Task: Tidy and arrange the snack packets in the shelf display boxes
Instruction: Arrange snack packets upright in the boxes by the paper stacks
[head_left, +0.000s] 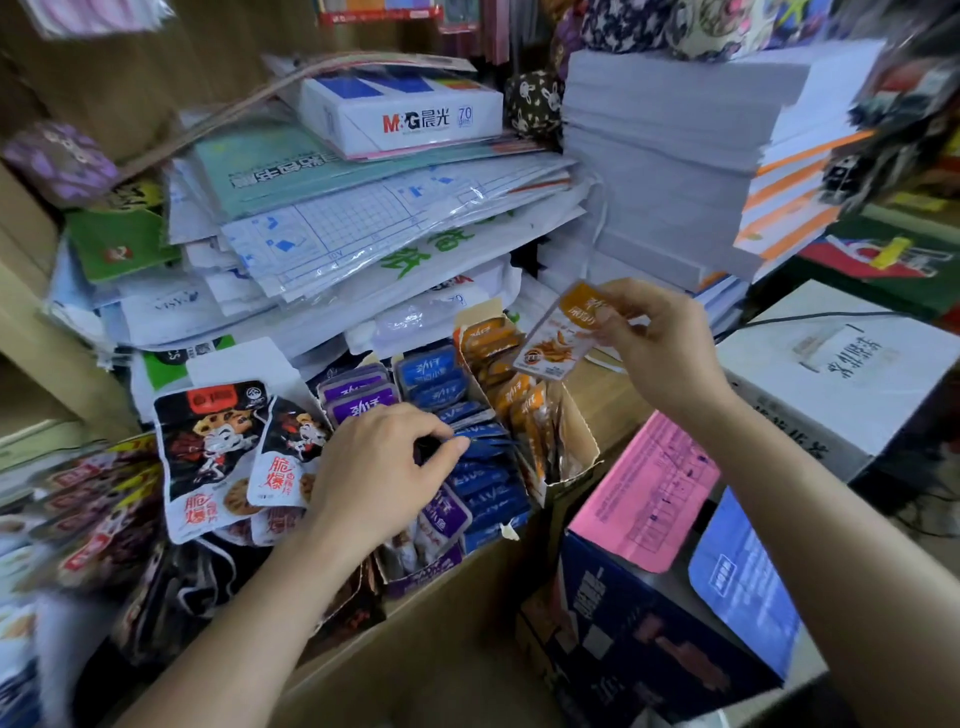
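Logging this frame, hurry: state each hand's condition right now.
Left hand: fingers curled, pinching a blue packet in its row.
Right hand: holding an orange packet, raised in the air.

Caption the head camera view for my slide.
Right hand holds an orange packet above its display box; left hand pinches blue packets.

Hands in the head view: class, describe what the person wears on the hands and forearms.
The left hand and right hand are bare: no gloves, rings or watch show. The left forearm and right forearm are uncovered as far as the frame edges, so no sleeve is in view.
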